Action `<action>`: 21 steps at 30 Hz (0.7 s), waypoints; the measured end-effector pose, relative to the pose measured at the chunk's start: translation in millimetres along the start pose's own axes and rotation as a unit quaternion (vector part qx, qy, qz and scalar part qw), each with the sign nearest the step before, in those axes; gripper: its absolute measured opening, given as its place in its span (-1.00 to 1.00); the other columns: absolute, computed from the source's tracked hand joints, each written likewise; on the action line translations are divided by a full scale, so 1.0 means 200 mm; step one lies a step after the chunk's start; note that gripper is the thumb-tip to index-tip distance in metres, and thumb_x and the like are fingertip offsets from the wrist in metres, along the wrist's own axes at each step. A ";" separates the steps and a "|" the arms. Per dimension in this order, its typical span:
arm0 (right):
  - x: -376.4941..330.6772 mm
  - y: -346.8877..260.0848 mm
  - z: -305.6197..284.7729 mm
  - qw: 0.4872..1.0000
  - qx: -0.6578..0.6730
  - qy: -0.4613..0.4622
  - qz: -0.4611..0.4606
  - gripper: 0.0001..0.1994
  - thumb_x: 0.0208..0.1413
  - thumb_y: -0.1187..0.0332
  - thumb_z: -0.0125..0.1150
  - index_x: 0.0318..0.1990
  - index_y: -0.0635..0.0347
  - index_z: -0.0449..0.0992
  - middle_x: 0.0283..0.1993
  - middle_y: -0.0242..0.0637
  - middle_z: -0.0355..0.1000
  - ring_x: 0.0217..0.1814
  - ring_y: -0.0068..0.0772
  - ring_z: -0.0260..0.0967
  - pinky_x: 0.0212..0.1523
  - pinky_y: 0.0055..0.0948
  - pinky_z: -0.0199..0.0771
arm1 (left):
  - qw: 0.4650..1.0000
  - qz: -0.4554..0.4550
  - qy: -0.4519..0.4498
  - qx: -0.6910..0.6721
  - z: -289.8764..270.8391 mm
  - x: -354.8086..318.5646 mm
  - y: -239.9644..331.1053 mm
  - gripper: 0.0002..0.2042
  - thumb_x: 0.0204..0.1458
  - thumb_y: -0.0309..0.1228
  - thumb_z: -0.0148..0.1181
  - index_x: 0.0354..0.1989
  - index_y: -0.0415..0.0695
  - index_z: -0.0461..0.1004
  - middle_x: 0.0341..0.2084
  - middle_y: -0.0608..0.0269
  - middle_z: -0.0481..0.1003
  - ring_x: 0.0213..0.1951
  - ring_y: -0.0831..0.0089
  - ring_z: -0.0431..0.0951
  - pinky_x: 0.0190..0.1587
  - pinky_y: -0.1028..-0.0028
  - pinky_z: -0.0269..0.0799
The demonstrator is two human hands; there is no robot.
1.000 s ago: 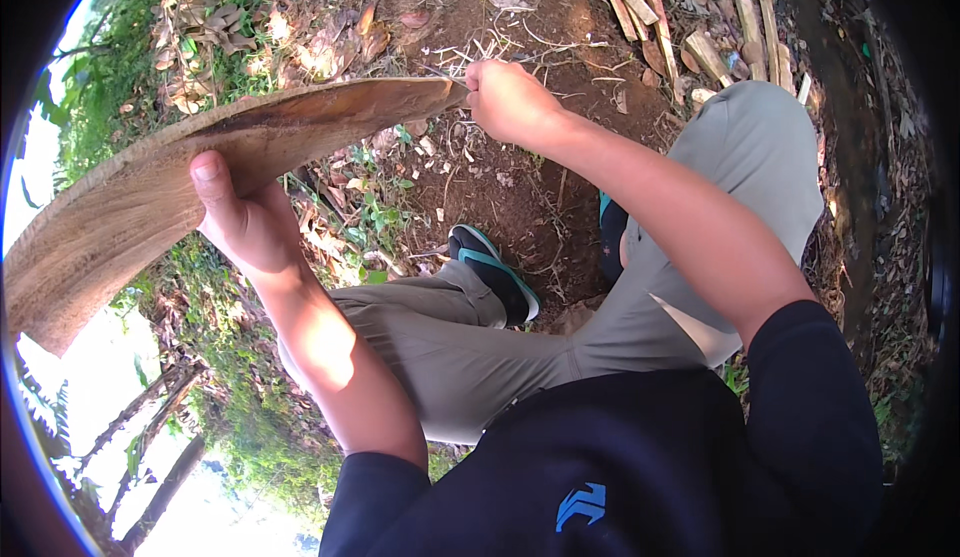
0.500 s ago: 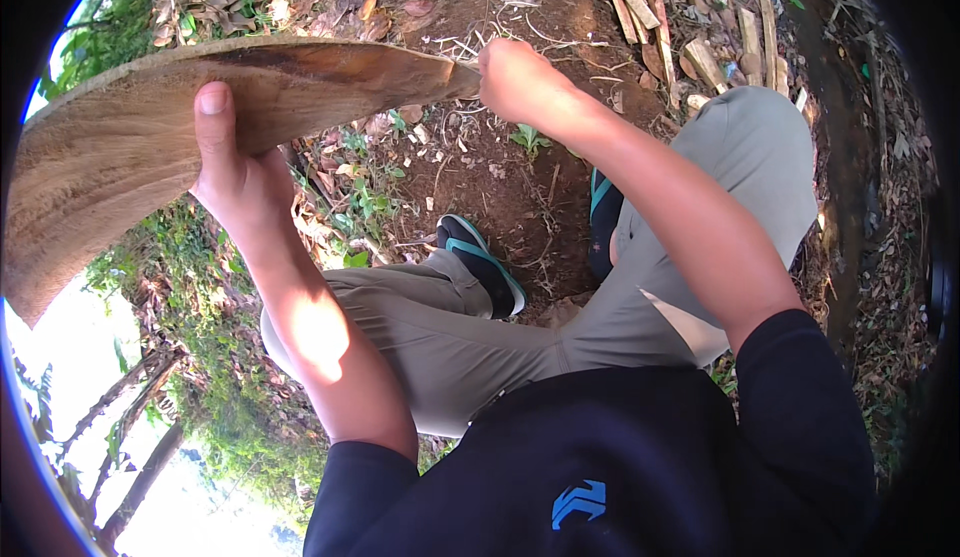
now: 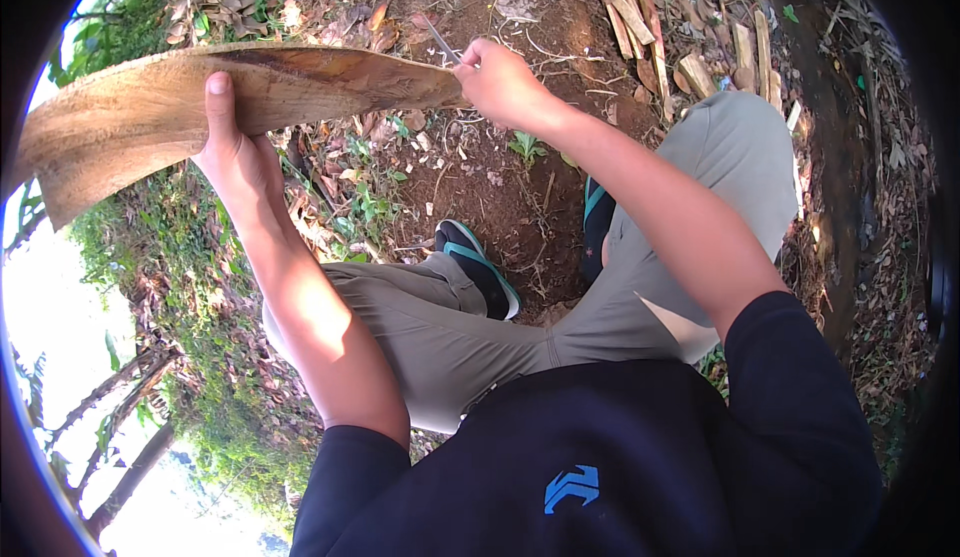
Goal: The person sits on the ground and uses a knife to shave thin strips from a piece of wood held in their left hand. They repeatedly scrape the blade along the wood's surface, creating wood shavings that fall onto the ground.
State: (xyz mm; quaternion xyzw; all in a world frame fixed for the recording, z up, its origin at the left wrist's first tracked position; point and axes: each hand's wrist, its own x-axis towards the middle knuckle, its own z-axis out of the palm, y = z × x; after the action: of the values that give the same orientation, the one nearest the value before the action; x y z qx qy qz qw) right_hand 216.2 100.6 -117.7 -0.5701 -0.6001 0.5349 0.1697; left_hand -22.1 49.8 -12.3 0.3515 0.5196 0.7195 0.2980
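Observation:
A long board of brown wood (image 3: 130,107) with visible grain and a darker streak stretches from the left rim to the middle. My left hand (image 3: 240,157) grips its near edge, thumb lying over the upper face and fingers hidden beneath. At the board's narrow right end, my right hand (image 3: 500,82) is closed around what looks like a knife (image 3: 441,40). Only its thin grey blade shows, pointing up and left past the board's far edge; the handle is hidden in the fist.
Split wood pieces (image 3: 632,7) lie at the far right, with more beside my right knee (image 3: 745,132). Brown soil (image 3: 480,182), dry leaves and small green plants surround my sandalled feet (image 3: 475,269). Bushes grow on the left.
The board's left end has swung up and away from me. My right hand has shifted slightly left, and the blade now shows beyond the board's far edge.

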 end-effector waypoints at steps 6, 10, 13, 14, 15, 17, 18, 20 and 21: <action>0.16 0.10 -0.11 1.000 0.020 0.014 0.010 -0.78 0.30 0.23 0.02 -0.13 0.22 0.33 -0.43 -0.28 0.46 -0.67 -0.53 0.29 -0.66 -0.42 0.31 | 0.996 0.059 0.015 -0.058 -0.13 0.05 -0.05 -0.18 -0.08 0.08 0.35 0.25 -0.15 0.16 0.14 0.13 0.28 0.17 0.30 0.29 0.26 0.17 0.26; 0.12 0.15 -0.05 0.959 -0.266 -0.066 0.073 -0.69 0.17 0.30 0.05 0.03 0.18 0.47 -0.06 -0.07 0.52 0.02 -0.12 0.50 0.04 -0.15 0.42 | 0.996 0.051 0.055 -0.039 -0.10 0.04 -0.01 0.02 -0.22 0.55 -0.05 0.33 0.06 0.01 0.21 0.12 0.14 0.29 0.06 0.10 0.19 -0.36 0.17; 0.03 0.12 0.00 0.953 -0.288 -0.058 0.069 -0.71 0.18 0.27 0.07 -0.03 0.17 0.54 -0.02 -0.05 0.52 0.05 -0.08 0.50 0.06 -0.16 0.45 | 0.994 0.074 0.081 0.005 -0.09 0.04 -0.01 0.06 -0.24 0.66 -0.36 0.30 0.05 -0.01 0.11 0.03 0.16 0.22 -0.03 0.15 0.08 -0.55 0.12; 0.02 0.11 0.00 0.956 -0.282 -0.056 0.064 -0.71 0.19 0.25 0.07 -0.04 0.16 0.56 -0.02 -0.05 0.53 0.04 -0.08 0.50 0.06 -0.15 0.45 | 0.994 0.073 0.084 0.002 -0.08 0.04 0.00 0.06 -0.24 0.66 -0.38 0.29 0.04 0.01 0.09 0.03 0.17 0.20 0.00 0.18 0.09 -0.49 0.17; 0.00 0.10 0.00 0.958 -0.274 -0.053 0.060 -0.71 0.19 0.23 0.07 -0.05 0.16 0.57 -0.03 -0.05 0.53 0.04 -0.09 0.50 0.06 -0.15 0.45 | 0.994 0.072 0.086 0.001 -0.08 0.04 0.00 0.06 -0.23 0.66 -0.40 0.27 0.02 0.04 0.07 0.03 0.17 0.18 0.02 0.21 0.10 -0.43 0.22; 0.00 0.09 0.00 0.959 -0.271 -0.054 0.063 -0.70 0.21 0.20 0.06 -0.05 0.13 0.58 -0.03 -0.07 0.53 0.04 -0.09 0.50 0.07 -0.15 0.46 | 0.992 0.068 0.102 -0.005 -0.08 0.04 -0.01 0.04 -0.23 0.67 -0.43 0.19 -0.02 0.10 0.03 0.03 0.19 0.12 0.09 0.26 0.12 -0.27 0.26; 0.00 0.08 -0.01 0.957 -0.275 -0.058 0.069 -0.70 0.22 0.18 0.06 -0.05 0.10 0.59 -0.02 -0.08 0.53 0.05 -0.09 0.50 0.07 -0.15 0.46 | 0.992 0.065 0.110 -0.007 -0.08 0.04 -0.01 0.03 -0.23 0.67 -0.45 0.15 -0.03 0.14 0.02 0.04 0.20 0.10 0.12 0.28 0.13 -0.19 0.28; 0.00 0.07 0.00 0.957 -0.272 -0.063 0.076 -0.70 0.22 0.16 0.05 -0.04 0.04 0.59 0.00 -0.11 0.53 0.06 -0.10 0.49 0.07 -0.15 0.46 | 0.992 0.060 0.108 -0.013 -0.09 0.04 -0.02 0.01 -0.23 0.67 -0.48 0.07 -0.04 0.16 -0.02 0.06 0.22 0.07 0.18 0.29 0.14 -0.09 0.27; -0.01 0.07 0.00 0.959 -0.265 -0.065 0.077 -0.71 0.22 0.16 0.05 -0.03 0.01 0.59 0.00 -0.12 0.53 0.06 -0.09 0.49 0.08 -0.15 0.46 | 0.992 0.057 0.108 -0.016 -0.08 0.04 -0.01 0.00 -0.23 0.67 -0.50 0.03 -0.05 0.18 -0.04 0.06 0.23 0.05 0.22 0.30 0.15 -0.04 0.26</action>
State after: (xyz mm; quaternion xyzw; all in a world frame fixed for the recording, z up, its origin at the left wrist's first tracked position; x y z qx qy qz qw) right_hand 224.5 96.2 -129.4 -0.6032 -0.6843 0.4040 -0.0680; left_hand -39.6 48.3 -16.6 0.2961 0.5160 0.7774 0.2043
